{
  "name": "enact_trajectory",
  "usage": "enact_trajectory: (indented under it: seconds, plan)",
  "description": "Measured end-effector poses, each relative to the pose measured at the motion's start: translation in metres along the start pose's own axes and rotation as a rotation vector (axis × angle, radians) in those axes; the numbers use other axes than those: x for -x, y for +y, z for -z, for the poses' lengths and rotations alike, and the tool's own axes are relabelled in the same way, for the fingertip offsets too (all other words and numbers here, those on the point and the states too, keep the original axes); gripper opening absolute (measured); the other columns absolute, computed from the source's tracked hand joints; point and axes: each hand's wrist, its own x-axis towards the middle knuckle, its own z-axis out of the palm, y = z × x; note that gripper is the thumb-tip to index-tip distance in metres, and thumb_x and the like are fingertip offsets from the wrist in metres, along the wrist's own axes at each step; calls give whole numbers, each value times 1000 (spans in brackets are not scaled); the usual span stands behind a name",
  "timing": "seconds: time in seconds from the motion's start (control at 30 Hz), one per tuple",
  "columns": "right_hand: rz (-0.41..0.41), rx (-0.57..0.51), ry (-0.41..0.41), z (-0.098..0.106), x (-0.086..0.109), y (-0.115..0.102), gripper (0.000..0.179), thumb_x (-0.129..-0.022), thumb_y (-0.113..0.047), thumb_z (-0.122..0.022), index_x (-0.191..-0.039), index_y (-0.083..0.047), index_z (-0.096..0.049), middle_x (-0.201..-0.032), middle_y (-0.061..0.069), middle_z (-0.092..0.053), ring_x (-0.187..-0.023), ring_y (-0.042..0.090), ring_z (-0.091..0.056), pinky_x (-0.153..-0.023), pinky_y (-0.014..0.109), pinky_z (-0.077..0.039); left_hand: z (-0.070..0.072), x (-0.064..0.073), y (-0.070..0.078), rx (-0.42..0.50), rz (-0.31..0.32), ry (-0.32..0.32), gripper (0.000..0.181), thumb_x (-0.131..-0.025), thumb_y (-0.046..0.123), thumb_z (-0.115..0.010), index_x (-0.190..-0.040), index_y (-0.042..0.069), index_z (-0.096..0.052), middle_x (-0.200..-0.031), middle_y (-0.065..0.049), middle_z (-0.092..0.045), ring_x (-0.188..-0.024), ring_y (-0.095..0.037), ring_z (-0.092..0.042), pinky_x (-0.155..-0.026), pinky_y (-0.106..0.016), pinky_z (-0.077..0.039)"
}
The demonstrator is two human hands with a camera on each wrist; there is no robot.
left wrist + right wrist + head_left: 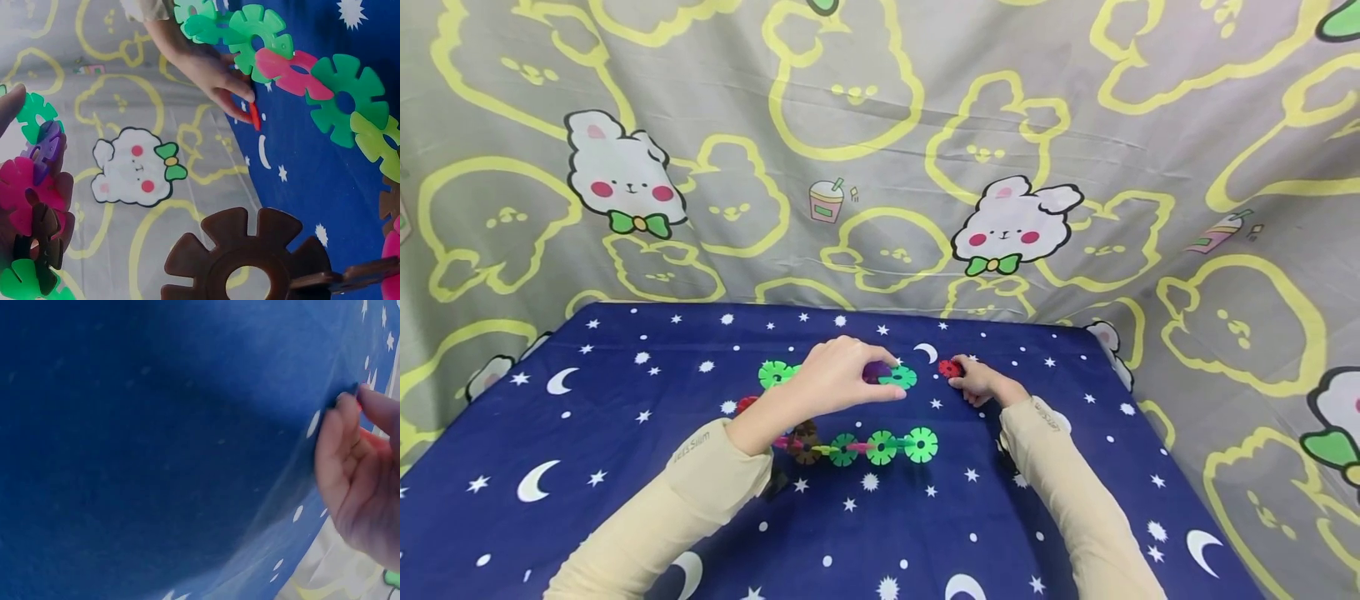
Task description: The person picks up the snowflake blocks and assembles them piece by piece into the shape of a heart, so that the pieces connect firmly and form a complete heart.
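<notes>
My left hand (838, 375) holds part of a chain of notched plastic flower-shaped discs. Beyond its fingertips a teal disc (901, 377) shows. The left wrist view shows a purple disc (45, 150) and a pink disc (31, 194) against the fingers. To the right, my right hand (979, 381) pinches a loose red disc (949, 368) just above the tablecloth, apart from the chain. That disc appears edge-on in the left wrist view and is mostly hidden in the right wrist view, where the right hand (359, 469) has its thumb and forefinger together.
A row of joined discs, ending in a bright green disc (921, 445), runs below the left hand. A brown disc (244, 256) is close to the left wrist camera. The star-patterned blue tablecloth (880, 533) meets a cartoon-print curtain (880, 100) behind.
</notes>
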Motion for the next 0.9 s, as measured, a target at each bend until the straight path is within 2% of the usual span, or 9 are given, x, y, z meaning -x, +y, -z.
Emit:
enact_trajectory:
  seconds: [0.07,0.1,0.2,0.27,0.4,0.5,0.67,0.9]
  plan:
    - [5,120,49,1,50,-55,34,-90,-13,-56,-115,-1,-37,-73,12,-50,-64,23,-53,-56,34,-51,1,0,0,7,1,-4,40,-77,49,-67,-101,18,-70,-60,12,-51,-54,-4,-45,-45,-20,-33]
    - [45,174,78,-1,61,-66,28,-88,-11,-58,-106,-1,-38,-74,10,-49,-65,21,-52,-56,33,-49,2,0,0,10,3,-6,39,-76,49,-67,-101,18,-70,-60,12,-52,-55,-4,-45,-45,-20,-34]
    - [194,326,149,-9,63,-68,18,-87,-9,-59,-95,-4,-43,-78,10,-51,-69,23,-52,-59,34,-45,2,0,0,12,7,-10,39,-76,48,-67,-101,18,-70,-62,13,-54,-57,-3,-47,-47,-20,-36]
    - [301,361,190,-14,72,-76,9,-89,-8,-55,-92,-4,-48,-72,6,-53,-64,18,-52,-59,31,-42,3,0,0,12,8,-15,39,-76,49,-67,-101,19,-70,-63,13,-55,-58,-3,-48,-49,-20,-37]
    - [470,217,242,-13,93,-93,6,-91,-9,-54,-89,-3,-54,-69,4,-57,-60,11,-53,-57,26,-43,4,1,-1,18,5,-24,39,-77,48,-67,-101,19,-70,-63,13,-56,-58,-3,-48,-49,-20,-38]
    - [540,83,301,-8,114,-109,7,-89,-9,-57,-89,-2,-57,-72,8,-61,-62,11,-55,-60,25,-47,5,1,-2,31,2,-24,38,-77,47,-67,-102,18,-70,-62,13,-56,-57,-3,-48,-48,-20,-38]
    - [642,-170,348,-4,149,-131,13,-87,-3,-58,-98,4,-55,-78,16,-65,-63,17,-62,-62,25,-52,7,3,-2,42,-6,-15,38,-77,46,-67,-101,16,-70,-60,12,-54,-56,-3,-47,-47,-20,-37]
    - [888,-239,429,-17,172,-143,27,-82,11,-58,-107,7,-48,-76,19,-65,-57,20,-62,-58,27,-53,6,3,-1,48,-10,-4,39,-77,45,-68,-101,14,-70,-62,11,-55,-56,-3,-48,-48,-20,-37]
